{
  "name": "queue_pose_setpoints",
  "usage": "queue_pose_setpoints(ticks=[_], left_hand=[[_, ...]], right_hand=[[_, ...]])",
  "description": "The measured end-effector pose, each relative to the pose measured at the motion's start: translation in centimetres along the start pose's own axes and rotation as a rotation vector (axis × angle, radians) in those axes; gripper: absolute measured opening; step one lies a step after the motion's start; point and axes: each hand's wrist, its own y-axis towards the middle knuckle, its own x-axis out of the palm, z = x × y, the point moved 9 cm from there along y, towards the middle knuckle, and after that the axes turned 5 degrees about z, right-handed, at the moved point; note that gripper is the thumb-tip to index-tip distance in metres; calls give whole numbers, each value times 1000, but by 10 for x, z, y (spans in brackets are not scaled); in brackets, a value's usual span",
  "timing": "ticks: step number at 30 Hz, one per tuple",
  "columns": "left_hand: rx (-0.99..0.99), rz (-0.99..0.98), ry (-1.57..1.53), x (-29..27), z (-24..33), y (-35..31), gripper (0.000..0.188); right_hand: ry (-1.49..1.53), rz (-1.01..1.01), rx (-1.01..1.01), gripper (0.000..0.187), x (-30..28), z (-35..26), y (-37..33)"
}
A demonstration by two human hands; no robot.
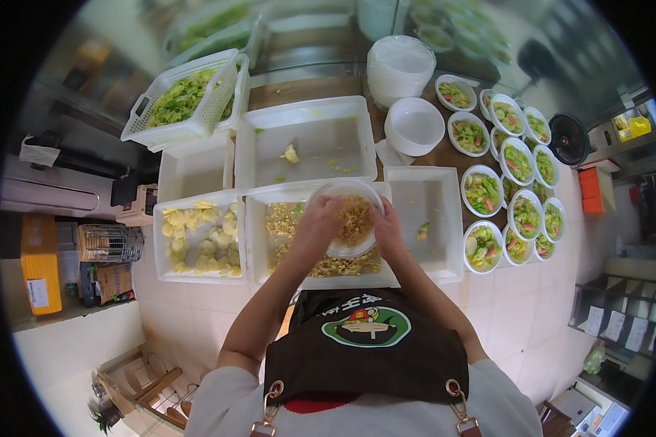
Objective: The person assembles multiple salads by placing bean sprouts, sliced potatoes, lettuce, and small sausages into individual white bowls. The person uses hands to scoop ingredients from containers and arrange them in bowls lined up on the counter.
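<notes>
A round white plastic bowl [346, 188] with pale brown shredded food [355, 221] in it is held over a white tray [321, 282]. My right hand [388, 224] grips the bowl's right rim. Across the left side of the bowl lies my left hand [322, 224], its curled fingers at the food; whatever they pinch is hidden. Beneath the bowl, the tray contains chopped yellowish pieces [280, 222], partly covered by my hands and forearms. To the left, another tray [162, 275] contains pale yellow slices [204, 237].
Several filled salad bowls [482, 193] stand stacked at the right. Behind my hands are stacked white bowls [414, 125] and a shallow tray [306, 146] with scraps. A narrow tray [424, 200] adjoins on the right. Far left, a white basket [222, 95] contains chopped greens [178, 100].
</notes>
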Motion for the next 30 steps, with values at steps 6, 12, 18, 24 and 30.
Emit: queue_pose_setpoints(ticks=[6, 12, 18, 24, 30], left_hand=[[-293, 221, -86, -93, -139, -27, 10], [-843, 126, 247, -140, -435, -168, 30], [-1194, -64, 574, -70, -514, -226, 74], [-1069, 177, 282, -32, -416, -141, 79], [-922, 357, 110, -58, -389, -90, 57]], right_hand=[[-5, 38, 30, 36, -30, 29, -10], [-39, 200, 270, 40, -58, 61, -12], [-105, 187, 310, 39, -52, 71, -13], [-76, 193, 326, 35, -10, 61, -10], [-37, 84, 345, 34, 29, 56, -4]])
